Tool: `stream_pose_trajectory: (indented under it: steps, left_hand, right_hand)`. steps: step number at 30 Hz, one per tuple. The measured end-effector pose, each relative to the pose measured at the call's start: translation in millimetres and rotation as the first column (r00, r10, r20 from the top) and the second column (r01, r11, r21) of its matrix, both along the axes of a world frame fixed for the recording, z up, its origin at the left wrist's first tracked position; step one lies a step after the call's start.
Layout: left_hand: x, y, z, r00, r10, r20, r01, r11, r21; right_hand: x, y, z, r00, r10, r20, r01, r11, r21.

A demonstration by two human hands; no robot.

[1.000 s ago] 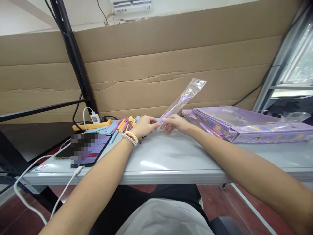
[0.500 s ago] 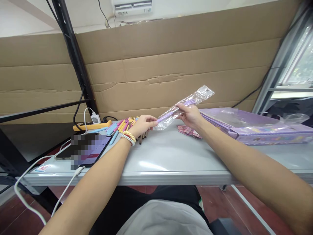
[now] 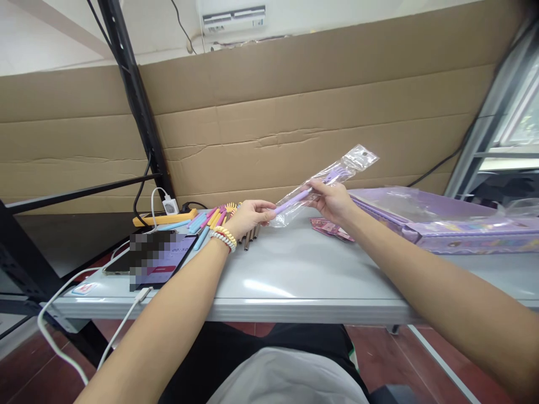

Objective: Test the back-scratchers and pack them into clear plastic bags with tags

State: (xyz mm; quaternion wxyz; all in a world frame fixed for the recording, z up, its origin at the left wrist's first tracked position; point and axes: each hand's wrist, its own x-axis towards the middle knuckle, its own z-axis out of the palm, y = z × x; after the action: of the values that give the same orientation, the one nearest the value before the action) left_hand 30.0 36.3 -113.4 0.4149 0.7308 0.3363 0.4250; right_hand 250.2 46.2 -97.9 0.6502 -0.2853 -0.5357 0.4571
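Note:
A purple back scratcher [image 3: 292,201] lies slantwise inside a long clear plastic bag [image 3: 361,157], held up over the table. Its hand-shaped head points to the upper right. My left hand [image 3: 249,217] is closed, pinching the handle's lower end at the bag's lower left end. My right hand [image 3: 332,202] is closed on the bag around the scratcher's upper part; some of its fingers are hidden behind. Under and behind my left hand lie several more scratchers [image 3: 206,220] with pink, yellow and blue handles and metal rods.
A purple box [image 3: 455,233] with clear plastic on top stands at the right. Pink printed cards [image 3: 332,229] lie beside it on the grey table [image 3: 295,275]. Two phones [image 3: 168,261] with white cables [image 3: 138,300] lie at the left, near a black metal post [image 3: 138,101].
The view has shifted slightly. Both hands still hold the bagged scratcher in nearly the same pose, and more of the purple handle shows between them.

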Motion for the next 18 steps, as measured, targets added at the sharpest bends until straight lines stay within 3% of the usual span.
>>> stream_pose_trajectory:
  steps: [6,11,18]
  left_hand:
    - [1.2,0.6,-1.2,0.989,0.006,-0.148,0.002,0.998,0.055]
    - [-0.1,1.9,-1.1,0.97,0.005,-0.242,0.017,0.996,0.089]
    - [-1.1,-1.1,0.4,0.96,-0.13,-0.248,0.144,0.989,0.041]
  right_hand:
    - [-7.7,-2.4,-5.0,0.997,0.072,0.032,-0.073,0.997,0.007]
    - [-8.1,-2.2,-4.2,0.998,0.049,0.04,-0.05,0.999,0.007]
    - [0.2,0.1,0.9,0.999,-0.007,0.051,0.006,1.0,0.023]
